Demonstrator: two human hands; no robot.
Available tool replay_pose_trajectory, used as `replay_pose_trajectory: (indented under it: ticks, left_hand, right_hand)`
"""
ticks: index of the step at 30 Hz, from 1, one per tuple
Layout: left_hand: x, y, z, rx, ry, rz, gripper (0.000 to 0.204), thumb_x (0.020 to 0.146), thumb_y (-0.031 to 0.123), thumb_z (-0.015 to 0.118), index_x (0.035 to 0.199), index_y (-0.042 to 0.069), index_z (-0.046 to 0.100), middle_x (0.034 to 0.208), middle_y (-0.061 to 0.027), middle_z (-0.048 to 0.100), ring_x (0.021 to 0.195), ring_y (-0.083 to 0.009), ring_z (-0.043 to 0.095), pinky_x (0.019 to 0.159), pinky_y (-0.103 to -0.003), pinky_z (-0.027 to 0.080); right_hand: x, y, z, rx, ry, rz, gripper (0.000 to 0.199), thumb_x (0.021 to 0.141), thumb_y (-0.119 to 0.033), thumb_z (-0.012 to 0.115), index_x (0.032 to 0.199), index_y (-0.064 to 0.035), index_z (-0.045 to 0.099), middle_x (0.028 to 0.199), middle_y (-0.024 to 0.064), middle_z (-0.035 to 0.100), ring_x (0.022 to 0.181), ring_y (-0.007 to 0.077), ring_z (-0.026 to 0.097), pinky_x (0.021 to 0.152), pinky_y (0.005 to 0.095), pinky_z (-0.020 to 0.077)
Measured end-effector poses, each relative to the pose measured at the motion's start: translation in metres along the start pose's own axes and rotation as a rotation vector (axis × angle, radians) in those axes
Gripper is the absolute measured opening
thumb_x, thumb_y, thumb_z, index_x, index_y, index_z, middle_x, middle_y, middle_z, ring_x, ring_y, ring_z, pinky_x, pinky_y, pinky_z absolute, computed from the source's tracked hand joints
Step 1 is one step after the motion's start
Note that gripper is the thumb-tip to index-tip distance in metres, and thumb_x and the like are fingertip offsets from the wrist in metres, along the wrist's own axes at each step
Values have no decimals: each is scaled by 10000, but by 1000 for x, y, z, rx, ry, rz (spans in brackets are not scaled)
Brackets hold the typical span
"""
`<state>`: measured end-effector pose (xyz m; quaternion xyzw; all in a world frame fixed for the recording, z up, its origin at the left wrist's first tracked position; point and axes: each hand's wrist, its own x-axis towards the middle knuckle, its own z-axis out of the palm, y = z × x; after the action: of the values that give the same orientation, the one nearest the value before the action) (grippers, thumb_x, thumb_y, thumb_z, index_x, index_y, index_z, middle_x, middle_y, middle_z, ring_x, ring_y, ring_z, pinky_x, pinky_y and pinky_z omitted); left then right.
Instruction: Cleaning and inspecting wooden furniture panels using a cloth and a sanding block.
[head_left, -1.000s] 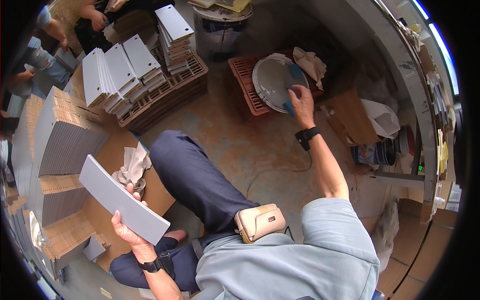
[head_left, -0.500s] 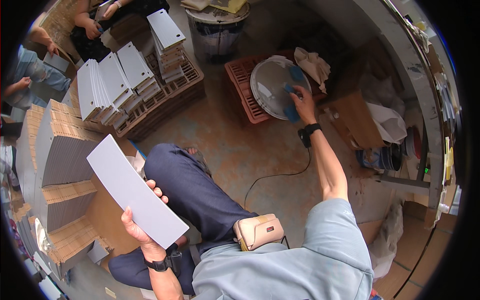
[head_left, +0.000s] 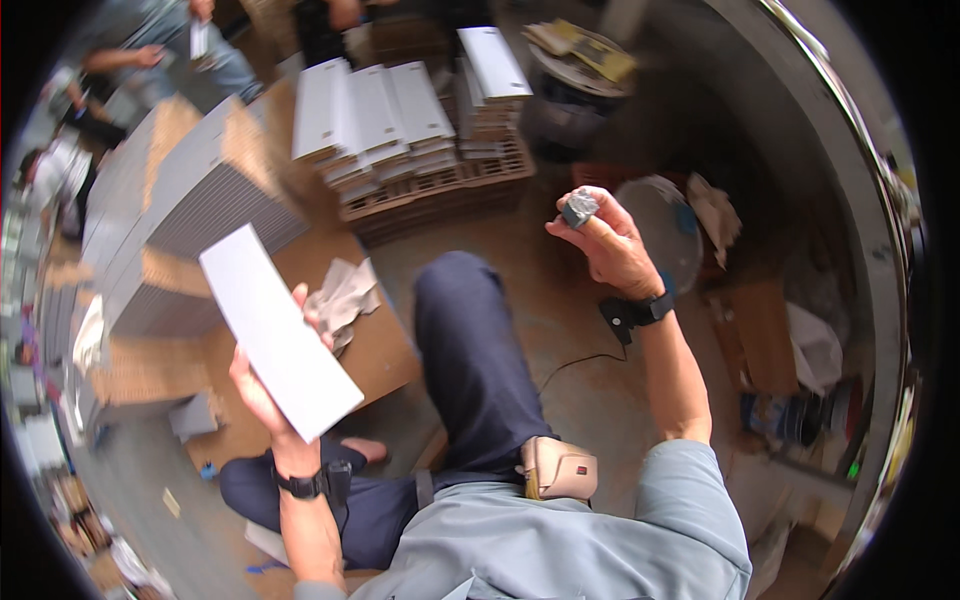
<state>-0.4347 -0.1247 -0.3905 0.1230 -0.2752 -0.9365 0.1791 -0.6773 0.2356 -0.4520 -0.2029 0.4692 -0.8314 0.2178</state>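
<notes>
A flat, pale grey rectangular panel (head_left: 275, 325) lies across my left hand (head_left: 260, 395), thumb along one long edge and fingers curled at the other. In my right hand (head_left: 618, 250), thumb and fingertips pinch a small blue-grey sponge-like block (head_left: 579, 209) with a wet, pale grey face. That hand is raised to the right of the panel, apart from it. Partly hidden behind the right hand is a round, white-rimmed container (head_left: 645, 192) with a blue piece at its right side, on a reddish crate.
Stacks of similar panels (head_left: 405, 105) rest on a slatted brown pallet (head_left: 430, 195). Tall grey-and-brown stacks (head_left: 215, 170) stand at left. Crumpled cloth (head_left: 345, 300) lies on a brown board. A lidded drum (head_left: 575, 115) is at the back. Other people are at the far left.
My right hand has lifted off the round container, bringing a small block toward the panel. My left hand still holds the panel. The whole view has swung leftward.
</notes>
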Motion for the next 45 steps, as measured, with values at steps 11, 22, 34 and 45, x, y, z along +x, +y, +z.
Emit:
replay_pose_trajectory:
  ticks: [11, 22, 34, 45]
  left_hand:
    - [-13, 104, -64, 39, 46, 386, 666, 1043, 503, 392, 1459, -11, 472, 1375, -254, 597, 1094, -314, 644, 908, -446, 565]
    - [-28, 135, -69, 101, 137, 620, 792, 997, 678, 382, 1421, 13, 448, 1299, -195, 614, 1056, -282, 614, 885, -424, 543]
    - [-14, 137, -62, 222, 314, 814, 807, 1020, 652, 359, 1495, -1, 378, 1340, -230, 568, 1046, -297, 605, 893, -456, 530]
    - [-20, 123, -90, 240, 366, 905, 728, 1041, 610, 371, 1509, 52, 386, 1368, -193, 561, 1077, -266, 603, 895, -411, 538]
  right_hand:
    - [75, 28, 224, -151, -461, 65, 433, 916, -122, 759, 1307, -43, 592, 1228, 23, 625, 1149, 133, 595, 1057, 317, 442]
    - [32, 118, 322, -99, -571, 128, 459, 929, -50, 736, 1351, 2, 563, 1285, 94, 620, 1217, 201, 607, 1087, 371, 462]
    - [35, 112, 350, -585, -770, -520, 419, 785, -196, 883, 1097, -46, 646, 949, 89, 697, 804, 229, 661, 704, 346, 566]
    - [31, 115, 344, -519, -674, -305, 423, 810, -89, 856, 1174, -36, 647, 1001, 53, 638, 829, 159, 606, 719, 295, 524]
